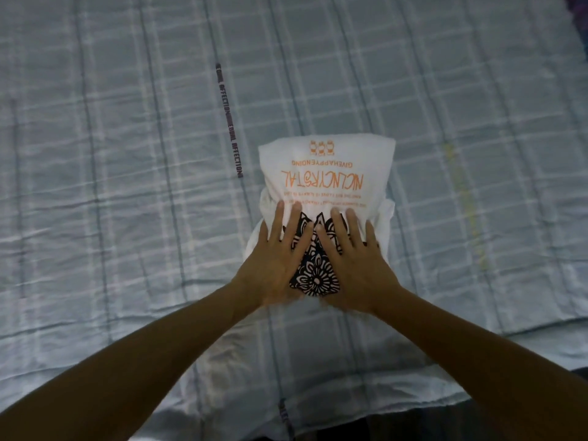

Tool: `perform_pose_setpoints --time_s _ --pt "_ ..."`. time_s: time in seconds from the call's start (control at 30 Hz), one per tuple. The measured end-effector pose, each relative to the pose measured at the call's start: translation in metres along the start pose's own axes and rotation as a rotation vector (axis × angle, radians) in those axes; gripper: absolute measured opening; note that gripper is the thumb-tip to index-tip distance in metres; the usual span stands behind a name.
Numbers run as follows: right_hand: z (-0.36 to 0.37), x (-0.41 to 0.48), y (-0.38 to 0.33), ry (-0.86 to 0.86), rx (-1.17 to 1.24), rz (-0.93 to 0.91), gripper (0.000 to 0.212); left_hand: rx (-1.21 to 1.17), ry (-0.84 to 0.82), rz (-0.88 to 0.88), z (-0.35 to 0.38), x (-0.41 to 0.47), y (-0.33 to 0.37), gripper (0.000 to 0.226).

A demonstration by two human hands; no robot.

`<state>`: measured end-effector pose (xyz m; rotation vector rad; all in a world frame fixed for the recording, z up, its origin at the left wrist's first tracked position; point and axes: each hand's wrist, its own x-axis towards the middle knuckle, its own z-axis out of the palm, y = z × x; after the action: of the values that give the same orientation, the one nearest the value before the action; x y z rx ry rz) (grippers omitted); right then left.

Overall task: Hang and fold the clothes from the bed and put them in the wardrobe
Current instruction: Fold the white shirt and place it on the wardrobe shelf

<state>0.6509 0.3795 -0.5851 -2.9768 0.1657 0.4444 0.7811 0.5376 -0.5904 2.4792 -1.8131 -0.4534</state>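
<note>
on the checked bed (127, 160), a folded white t-shirt (327, 168) and black patterned cloth (315, 275) are pressed flat by the left hand (276, 262) and right hand (354, 262), both grips wide.

I see matt white cloth on the folded shirt (327, 173), creased, with a flat orange print (no gloss). The patterned fabric (316, 275), black and white, is matt cloth too. The bed sheet (127, 154) is pale checked woven cloth, wrinkled and dull. The dark lettered strip (229, 122) on it also looks matt.
</note>
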Motion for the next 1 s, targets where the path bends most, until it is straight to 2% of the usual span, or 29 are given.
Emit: perform_pose_setpoints --time_s 0.1,0.23,0.4,0.5,0.7,0.77,0.9,1.0 --pt "-0.008 0.009 0.005 0.016 0.06 -0.008 0.1 -0.003 0.073 -0.004 -0.003 0.006 0.0 0.098" --pt "-0.009 0.021 0.002 0.081 0.094 0.075 0.092 -0.037 0.141 -0.137 0.0 0.02 0.012 0.073" --pt "-0.027 0.029 -0.002 0.172 0.096 0.081 0.062 -0.077 0.183 -0.188 -0.009 0.025 0.012 0.07" --pt "-0.055 0.034 -0.002 0.202 0.073 0.082 0.053 -0.087 0.235 -0.216 -0.033 0.026 0.012 0.069" --pt "-0.131 0.049 -0.012 0.345 0.041 -0.044 0.06 0.05 0.395 -0.319 -0.114 0.004 0.003 0.089" --pt "-0.166 0.057 -0.019 0.386 0.043 -0.115 0.068 0.073 0.459 -0.351 -0.149 -0.008 -0.003 0.09" --pt "-0.246 0.074 -0.042 0.494 0.031 -0.295 0.065 0.15 0.58 -0.405 -0.228 -0.04 -0.015 0.09" --pt "-0.313 0.079 -0.069 0.576 0.041 -0.421 0.076 0.196 0.661 -0.473 -0.292 -0.071 -0.022 0.087"
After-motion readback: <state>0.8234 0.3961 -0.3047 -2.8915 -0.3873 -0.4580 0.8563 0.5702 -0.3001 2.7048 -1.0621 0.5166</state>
